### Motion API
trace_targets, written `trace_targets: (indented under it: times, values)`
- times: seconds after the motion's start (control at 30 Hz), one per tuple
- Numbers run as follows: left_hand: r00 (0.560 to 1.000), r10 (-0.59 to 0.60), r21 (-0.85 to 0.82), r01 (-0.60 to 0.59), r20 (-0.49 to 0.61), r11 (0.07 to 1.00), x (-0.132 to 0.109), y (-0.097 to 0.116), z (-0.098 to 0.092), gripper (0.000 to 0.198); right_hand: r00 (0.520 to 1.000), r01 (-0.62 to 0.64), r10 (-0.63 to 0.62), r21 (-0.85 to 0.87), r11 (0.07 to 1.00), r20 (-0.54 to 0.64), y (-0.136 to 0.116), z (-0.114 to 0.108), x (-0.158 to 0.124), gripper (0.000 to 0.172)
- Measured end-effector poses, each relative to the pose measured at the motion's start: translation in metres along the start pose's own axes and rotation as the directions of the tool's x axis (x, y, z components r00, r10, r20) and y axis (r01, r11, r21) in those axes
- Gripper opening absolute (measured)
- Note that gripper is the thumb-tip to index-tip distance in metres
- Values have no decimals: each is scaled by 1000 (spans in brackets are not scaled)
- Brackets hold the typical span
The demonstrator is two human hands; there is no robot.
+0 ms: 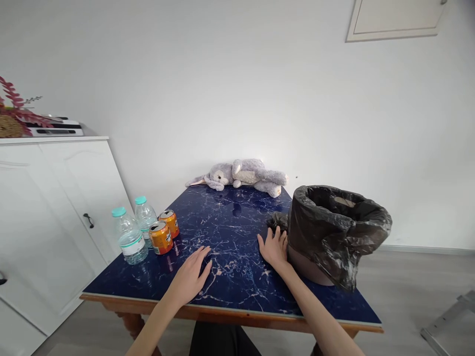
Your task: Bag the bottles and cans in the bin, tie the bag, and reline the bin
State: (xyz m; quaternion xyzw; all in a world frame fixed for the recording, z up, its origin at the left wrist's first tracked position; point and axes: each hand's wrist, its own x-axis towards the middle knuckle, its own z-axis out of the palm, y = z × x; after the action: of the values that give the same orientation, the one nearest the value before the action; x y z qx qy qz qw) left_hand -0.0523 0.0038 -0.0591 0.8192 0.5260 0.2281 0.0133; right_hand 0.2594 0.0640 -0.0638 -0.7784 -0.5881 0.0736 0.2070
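While two turquoise-capped clear plastic bottles (130, 239) stand farthest to the left of your left hand (190, 277), two orange metal cans (161, 238) stand nearer it. That hand lies palm down, fingers extended, on the blue marble-patterned bench (233, 277). Your right hand (273, 250) rests palm down, fingers spread, with a round brown bin (308, 268) lined with a black plastic bag (326, 242) just to its right.

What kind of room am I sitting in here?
Probably a room in a home: a white cabinet with panelled doors stands at the left, and a long-eared grey plush rabbit lies by the plain white wall.
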Motion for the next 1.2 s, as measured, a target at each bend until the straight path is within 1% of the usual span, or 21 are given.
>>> trace_targets:
  times: [0.07,0.13,0.17,0.2,0.23,0.27,0.3,0.33,0.37,0.4,0.43,0.47,0.5,0.57,0.63,0.73,0.8,0.87,0.97,1.07,1.2]
  values:
    - [1000,15,-3,-15,-10,1000,0,0,0,53,995,82,-83,17,996,56,4,-8,-25,73]
    - [1000,13,-6,-13,-7,1000,0,0,0,53,974,199,-204,61,978,100,9,-27,-57,72]
    - [1000,8,-8,-8,-3,1000,0,0,0,53,951,283,-292,97,954,105,12,-42,-74,69]
    - [1000,4,-10,-4,1,1000,0,0,0,53,910,404,-414,171,899,31,14,-61,-91,63]
    - [1000,3,-13,-3,3,1000,1,0,1,53,853,521,-514,212,827,-91,17,-83,-107,57]
    - [1000,4,-17,-4,4,1000,1,0,1,53,780,623,-579,207,754,-240,19,-108,-121,49]
    - [1000,7,-20,-7,3,1000,2,0,1,52,688,709,-620,165,686,-377,22,-134,-132,42]
    - [1000,9,-22,-9,2,1000,2,0,1,52,598,767,-647,105,633,-473,25,-159,-139,39]
    - [1000,9,-24,-9,1,1000,2,1,1,52,534,787,-643,44,616,-549,29,-183,-143,38]
    - [1000,7,-25,-7,2,1000,2,1,0,52,499,769,-610,-9,639,-615,34,-202,-142,38]
    - [1000,4,-25,-4,5,1000,2,1,0,52,503,727,-579,-49,685,-642,41,-217,-137,38]
    - [1000,1,-26,-1,7,1000,2,2,-1,52,531,668,-550,-81,740,-645,49,-227,-129,39]
    - [1000,-1,-27,1,8,1000,2,2,-1,52,562,600,-514,-108,793,-647,57,-231,-119,41]
    - [1000,-4,-28,4,6,1000,1,3,-1,52,603,518,-497,-168,839,-624,76,-229,-98,53]
    - [1000,-2,-29,2,-1,1000,1,3,-1,52,631,475,-489,-198,857,-602,91,-219,-81,63]
    - [1000,-4,-26,4,6,1000,0,3,0,52,640,463,-465,-177,869,-612,99,-208,-70,66]
    - [1000,-6,-25,6,12,1000,0,4,0,52,631,495,-469,-144,857,-618,94,-207,-69,63]
    - [1000,-6,-27,6,15,1000,-1,5,-1,52,630,545,-489,-105,832,-604,84,-209,-69,58]
    - [1000,-3,-35,3,9,999,-2,6,0,52,632,619,-525,-36,784,-570,63,-209,-68,48]
    - [1000,7,-38,-7,-12,999,-2,4,2,51,629,689,-570,38,724,-529,38,-203,-64,37]
    - [999,28,-25,-29,-34,999,-3,3,4,50,603,772,-646,138,620,-468,8,-193,-60,27]
